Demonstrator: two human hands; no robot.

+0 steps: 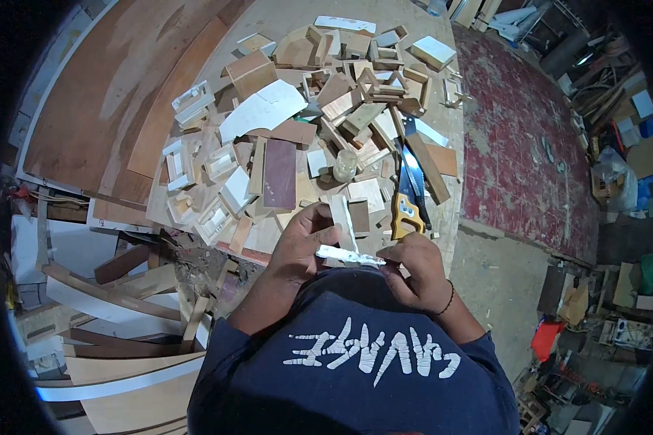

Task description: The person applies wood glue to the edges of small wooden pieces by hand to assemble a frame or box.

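Note:
My left hand (pixel 305 239) is closed round a narrow pale wooden piece (pixel 343 217) that points up and away from me. Across its near end lies a white tube-like item (pixel 337 254), smeared white. The fingers of my right hand (pixel 417 268) pinch the right end of that item, close to my chest. Just beyond my right hand is a saw (pixel 411 177) with a yellow handle, lying on the table. A small glass jar (pixel 345 165) stands past my left hand among wood offcuts.
Many small wooden pieces and box-like assemblies (pixel 250 72) are heaped on the table (pixel 442 217). Large wooden sheets (pixel 87 109) lean at the left, with curved strips (pixel 116 304) below them. A red patterned floor (pixel 522 145) lies to the right, with clutter beyond.

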